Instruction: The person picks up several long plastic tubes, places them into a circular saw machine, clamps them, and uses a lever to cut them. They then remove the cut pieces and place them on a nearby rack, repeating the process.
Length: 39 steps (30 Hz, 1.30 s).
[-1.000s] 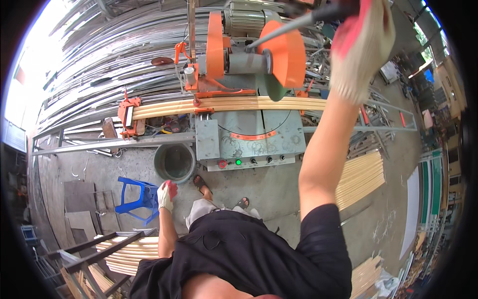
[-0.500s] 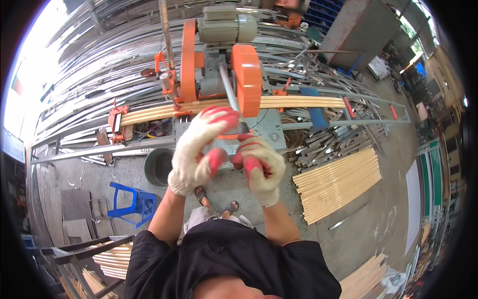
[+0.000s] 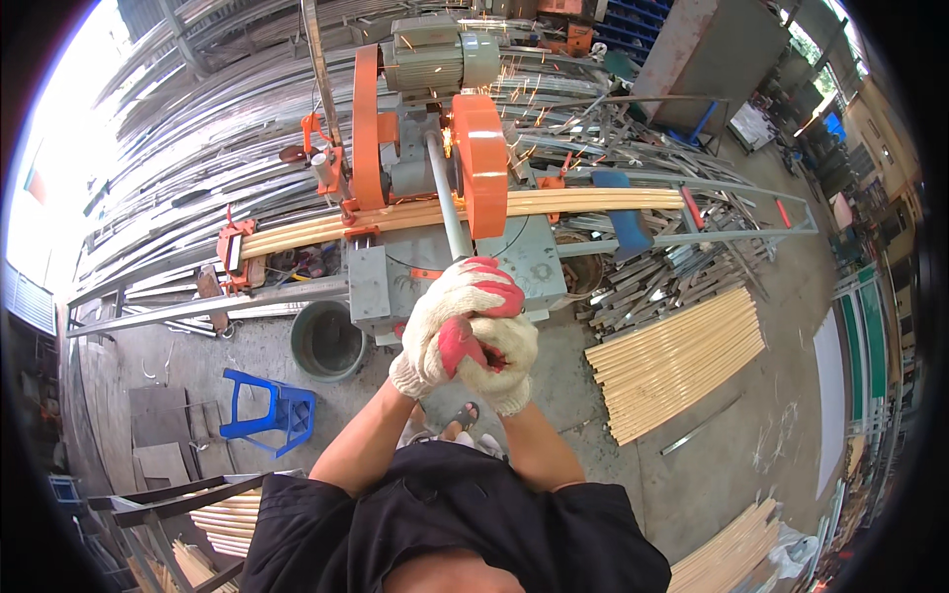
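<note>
Both my hands wear off-white knitted gloves with red-coated fingers. My left hand (image 3: pixel 445 318) and my right hand (image 3: pixel 506 358) are closed together around the end of the grey lever handle (image 3: pixel 447 198) of a cut-off saw; the grip itself is hidden under the gloves. The saw has an orange blade guard (image 3: pixel 484 163), an orange belt cover (image 3: pixel 367 128) and a grey-green motor (image 3: pixel 430 67). Sparks fly around the guard. Beneath it, several cream-gold tubes (image 3: pixel 306 229) lie across the saw table (image 3: pixel 529 259), with an orange clamp (image 3: pixel 233 247) at their left end.
Metal bars (image 3: pixel 198 148) are heaped behind the saw. A stack of cream-gold tubes (image 3: pixel 677 361) lies on the floor at right. Left of me stand a blue plastic stool (image 3: pixel 287 407) and a dark bucket (image 3: pixel 328 341). A metal rack (image 3: pixel 148 509) is at lower left.
My hands were apart, the left one raised in the air and the right one near the lever's end. Now they are clasped together on the lever, and sparks have appeared.
</note>
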Motion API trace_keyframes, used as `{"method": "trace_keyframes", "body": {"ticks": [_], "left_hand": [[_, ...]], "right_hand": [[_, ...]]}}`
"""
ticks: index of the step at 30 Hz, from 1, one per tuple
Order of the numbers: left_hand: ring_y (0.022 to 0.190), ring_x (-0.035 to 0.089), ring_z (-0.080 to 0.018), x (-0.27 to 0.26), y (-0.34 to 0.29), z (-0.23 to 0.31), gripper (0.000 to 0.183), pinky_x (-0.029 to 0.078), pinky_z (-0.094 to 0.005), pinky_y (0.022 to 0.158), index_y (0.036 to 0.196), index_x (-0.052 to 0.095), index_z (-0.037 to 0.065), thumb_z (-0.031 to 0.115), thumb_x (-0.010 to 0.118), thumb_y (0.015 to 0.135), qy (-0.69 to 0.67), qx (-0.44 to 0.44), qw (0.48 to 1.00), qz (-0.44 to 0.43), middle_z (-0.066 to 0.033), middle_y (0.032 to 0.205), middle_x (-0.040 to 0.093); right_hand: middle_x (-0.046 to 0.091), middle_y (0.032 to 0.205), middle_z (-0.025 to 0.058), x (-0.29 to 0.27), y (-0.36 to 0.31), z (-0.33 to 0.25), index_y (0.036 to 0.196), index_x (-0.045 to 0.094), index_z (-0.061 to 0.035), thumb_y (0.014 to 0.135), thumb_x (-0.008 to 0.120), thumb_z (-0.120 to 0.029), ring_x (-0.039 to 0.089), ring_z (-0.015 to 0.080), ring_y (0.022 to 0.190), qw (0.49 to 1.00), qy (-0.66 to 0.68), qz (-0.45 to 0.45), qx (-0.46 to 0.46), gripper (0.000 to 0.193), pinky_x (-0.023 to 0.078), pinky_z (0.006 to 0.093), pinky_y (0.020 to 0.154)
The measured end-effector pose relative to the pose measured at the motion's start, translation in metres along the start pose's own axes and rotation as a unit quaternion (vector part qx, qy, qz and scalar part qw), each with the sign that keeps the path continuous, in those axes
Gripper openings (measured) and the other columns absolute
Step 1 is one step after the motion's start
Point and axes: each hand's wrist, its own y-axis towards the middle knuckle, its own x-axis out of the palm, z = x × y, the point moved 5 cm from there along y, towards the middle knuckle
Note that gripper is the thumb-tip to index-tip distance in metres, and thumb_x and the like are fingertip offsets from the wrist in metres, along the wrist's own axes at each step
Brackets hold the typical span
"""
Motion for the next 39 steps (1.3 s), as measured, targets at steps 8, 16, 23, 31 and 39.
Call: {"method": "trace_keyframes", "body": {"ticks": [8,16,23,31,39], "left_hand": [[0.113,0.062,-0.0406,0.001,-0.005,-0.004,0.04,0.042,-0.0527,0.11,0.11,0.072,0.004,0.035,0.054,0.091,-0.019,0.04,0.999,0.027,-0.0163,0.115,0.071],[0.108,0.062,-0.0406,-0.004,-0.007,-0.003,0.033,0.044,-0.0519,0.104,0.108,0.07,0.006,0.03,0.055,0.09,-0.017,0.064,0.997,0.034,-0.0158,0.111,0.069],[0.099,0.062,-0.0378,-0.007,-0.016,-0.007,0.028,0.047,-0.0484,0.094,0.102,0.069,0.007,0.025,0.058,0.084,-0.046,0.076,0.995,0.052,-0.0137,0.106,0.069],[0.096,0.06,-0.0368,-0.006,-0.027,-0.011,0.025,0.047,-0.0476,0.092,0.097,0.07,0.009,0.028,0.06,0.087,-0.057,0.091,0.99,0.093,-0.0113,0.102,0.069],[0.101,0.058,-0.0367,-0.005,-0.035,-0.018,0.029,0.045,-0.0478,0.096,0.098,0.071,0.011,0.034,0.057,0.086,-0.038,0.069,0.995,0.058,-0.0106,0.105,0.068]], "right_hand": [[0.07,0.074,0.0085,0.004,-0.005,0.0,0.084,0.074,-0.0028,0.07,0.077,-0.013,0.067,0.0236,0.068,0.999,0.005,0.034,-0.006,0.017,0.052,0.0335,0.068],[0.071,0.076,0.0093,0.01,-0.017,0.006,0.081,0.072,-0.0029,0.079,0.076,-0.02,0.065,0.023,0.067,0.997,-0.04,0.064,-0.01,0.018,0.049,0.033,0.067],[0.071,0.077,0.0082,0.011,-0.034,0.008,0.083,0.071,-0.0038,0.083,0.071,-0.028,0.066,0.0233,0.071,0.99,-0.098,0.097,0.02,0.024,0.049,0.035,0.069],[0.068,0.086,0.0061,0.008,-0.053,0.015,0.09,0.063,-0.0036,0.093,0.065,-0.048,0.063,0.017,0.079,0.987,-0.128,0.081,0.052,0.045,0.047,0.0341,0.073],[0.068,0.082,0.0054,0.012,-0.058,0.015,0.085,0.064,-0.0026,0.091,0.067,-0.047,0.062,0.0149,0.077,0.985,-0.127,0.105,0.049,0.045,0.046,0.0318,0.07]]}}
